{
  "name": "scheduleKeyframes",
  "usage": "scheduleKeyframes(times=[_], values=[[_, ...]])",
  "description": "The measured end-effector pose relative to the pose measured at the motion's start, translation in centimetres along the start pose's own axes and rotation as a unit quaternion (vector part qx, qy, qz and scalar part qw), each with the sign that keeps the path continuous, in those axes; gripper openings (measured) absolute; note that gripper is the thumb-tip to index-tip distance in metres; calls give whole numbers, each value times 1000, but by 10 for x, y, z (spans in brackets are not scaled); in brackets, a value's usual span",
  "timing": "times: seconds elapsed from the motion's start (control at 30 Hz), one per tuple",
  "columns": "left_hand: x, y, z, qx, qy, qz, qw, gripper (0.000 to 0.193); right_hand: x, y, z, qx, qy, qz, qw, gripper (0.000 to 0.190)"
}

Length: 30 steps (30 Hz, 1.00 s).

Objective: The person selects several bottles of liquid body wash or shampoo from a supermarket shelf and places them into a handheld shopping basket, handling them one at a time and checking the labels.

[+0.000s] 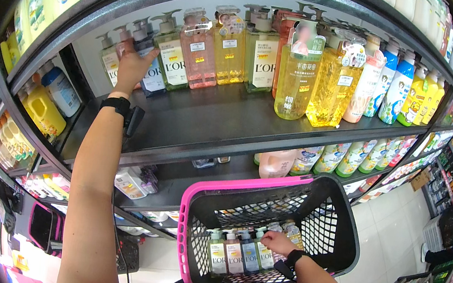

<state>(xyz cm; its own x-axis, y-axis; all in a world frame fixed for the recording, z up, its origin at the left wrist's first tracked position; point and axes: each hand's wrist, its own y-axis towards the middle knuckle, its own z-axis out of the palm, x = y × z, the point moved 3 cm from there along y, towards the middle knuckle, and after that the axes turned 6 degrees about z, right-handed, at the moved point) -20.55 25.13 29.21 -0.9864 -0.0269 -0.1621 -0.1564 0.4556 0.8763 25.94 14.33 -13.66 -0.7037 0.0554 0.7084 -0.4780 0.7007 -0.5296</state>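
My left hand point(134, 66) reaches onto the middle shelf, over a pink pump bottle point(124, 35) that it partly hides. Its thumb stands away from the fingers, in front of a blue pump bottle point(153, 77). Whether the fingers grip the pink bottle is hidden. Beside them stand a green pump bottle point(168, 56) and a squarer pink one point(198, 53). Down in a black shopping basket point(339, 223), my right hand point(279, 243) has curled fingers by the pump of a pale-green bottle point(265, 254); its grip is unclear. Green, pink and blue bottles point(250, 252) stand there in a row.
Yellow body-wash bottles point(333, 86) and blue-and-white bottles point(398, 88) line the shelf point(196, 112) to the right. A pink handle point(243, 180) lies along the basket's rim. Metal shelf edges run above and below my left arm. Another person point(446, 253) is at the far right.
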Motion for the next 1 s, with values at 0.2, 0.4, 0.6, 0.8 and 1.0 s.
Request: scheduleKeyframes(times=[0.2, 0.4, 0.6, 0.8, 1.0], values=[[-3, 0, -1, 7, -26, -7, 1000, 87, -1, 1, 0, -6, -1, 1, 1000, 35], [-3, 0, -4, 11, -8, -8, 1000, 88, 2, -1, -1, -4, -2, -5, 1000, 35], [-2, -1, -3, 13, -4, -26, 1000, 88, -1, 1, -2, -12, -12, -21, 1000, 36], [4, -3, -3, -3, -27, -10, 1000, 85, 0, 1, -2, -14, -8, -16, 1000, 35], [-2, -2, -4, -14, -3, -22, 1000, 83, 7, -4, -5, -22, -25, -22, 999, 34]])
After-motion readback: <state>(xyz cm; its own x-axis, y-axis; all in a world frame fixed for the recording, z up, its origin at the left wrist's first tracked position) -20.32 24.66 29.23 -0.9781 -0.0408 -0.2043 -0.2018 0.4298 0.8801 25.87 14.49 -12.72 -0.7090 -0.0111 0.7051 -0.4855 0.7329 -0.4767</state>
